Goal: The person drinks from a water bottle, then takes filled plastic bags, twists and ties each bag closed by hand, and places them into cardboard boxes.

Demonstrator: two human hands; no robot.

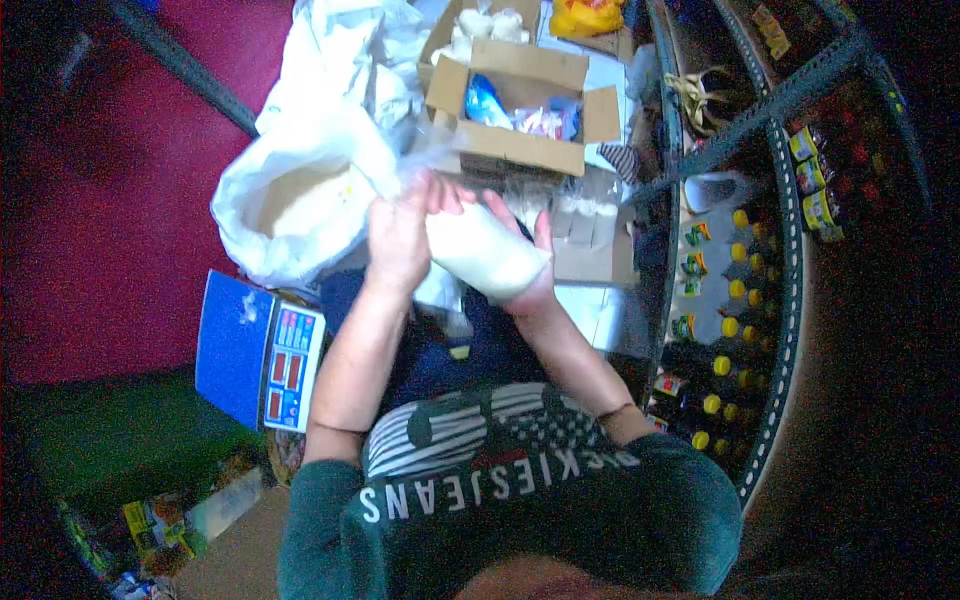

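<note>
A clear plastic bag packed with white contents (pixel 480 250) is held in front of my body, tilted down to the right. My left hand (pixel 405 225) is closed round the upper end of the bag, where loose plastic blurs above it. My right hand (pixel 530 275) cups the lower end from the right side, its thumb and fingers partly visible. Left of my hands stands a large open white sack (pixel 240 205) with pale grainy contents (pixel 308 203). A blue scale (pixel 235 345) with a keypad and red displays lies below the sack.
An open cardboard box (pixel 520 150) with blue and pink packets stands ahead. Packed clear bags (pixel 585 215) lie right of it. Metal shelving (pixel 780 300) holds yellow-capped bottles (pixel 735 290) at the right. A yellow bag (pixel 587 15) is at the top.
</note>
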